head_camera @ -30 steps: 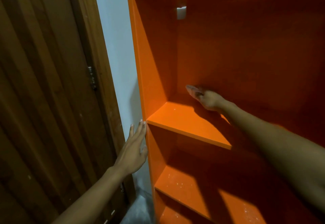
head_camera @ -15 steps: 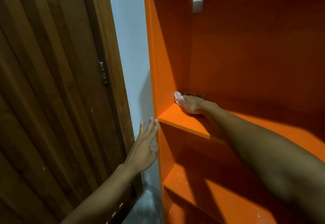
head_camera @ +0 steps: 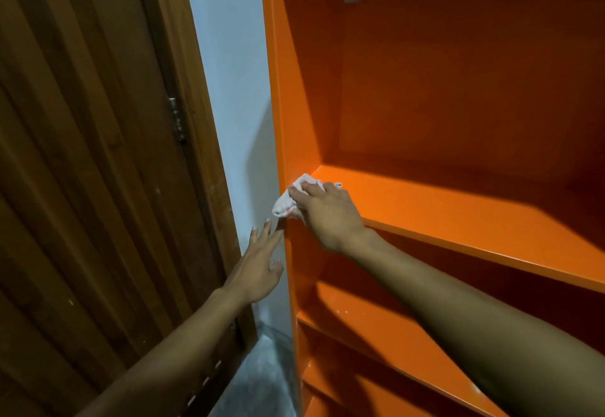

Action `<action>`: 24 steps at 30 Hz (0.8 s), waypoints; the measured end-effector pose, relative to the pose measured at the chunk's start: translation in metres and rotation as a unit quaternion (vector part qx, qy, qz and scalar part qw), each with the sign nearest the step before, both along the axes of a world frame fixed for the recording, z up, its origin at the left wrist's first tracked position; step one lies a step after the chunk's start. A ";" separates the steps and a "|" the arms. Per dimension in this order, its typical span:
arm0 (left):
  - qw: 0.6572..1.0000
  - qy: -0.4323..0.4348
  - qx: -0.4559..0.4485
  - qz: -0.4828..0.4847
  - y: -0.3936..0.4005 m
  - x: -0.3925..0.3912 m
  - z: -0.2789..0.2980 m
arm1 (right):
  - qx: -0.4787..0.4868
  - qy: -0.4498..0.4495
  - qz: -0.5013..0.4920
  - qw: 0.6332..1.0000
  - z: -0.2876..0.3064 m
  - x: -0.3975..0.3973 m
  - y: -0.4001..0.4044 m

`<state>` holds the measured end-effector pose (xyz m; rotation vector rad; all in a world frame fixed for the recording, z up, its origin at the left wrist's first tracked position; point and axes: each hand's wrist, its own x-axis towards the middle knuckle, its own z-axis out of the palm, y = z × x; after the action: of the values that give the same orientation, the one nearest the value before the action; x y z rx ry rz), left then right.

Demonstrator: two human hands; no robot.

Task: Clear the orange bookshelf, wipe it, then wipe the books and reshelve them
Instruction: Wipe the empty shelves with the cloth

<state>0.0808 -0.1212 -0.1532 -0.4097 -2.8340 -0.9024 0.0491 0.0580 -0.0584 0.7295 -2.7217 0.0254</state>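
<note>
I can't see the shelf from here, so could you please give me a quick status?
Right hand grips white cloth at the shelf's front left corner. Left hand open, fingers straight beside orange bookshelf side panel. No books visible; nothing in the way.

Open shelf bay; side panel leftward.

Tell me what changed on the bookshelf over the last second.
The right hand, gripping the cloth, swept from the back of the shelf forward to its front-left corner. The left hand stayed flat against the bookshelf's outer side, fingers straight. No books in view.
</note>
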 end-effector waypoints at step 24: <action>0.996 -0.086 -0.009 -0.011 0.026 0.010 -0.086 | 0.168 0.239 0.028 0.956 -0.040 0.102 0.203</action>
<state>0.0904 -0.0950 -0.2387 -0.3843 -3.0015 -0.9600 0.1513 0.2608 -0.0981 0.7811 -2.2577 -0.5429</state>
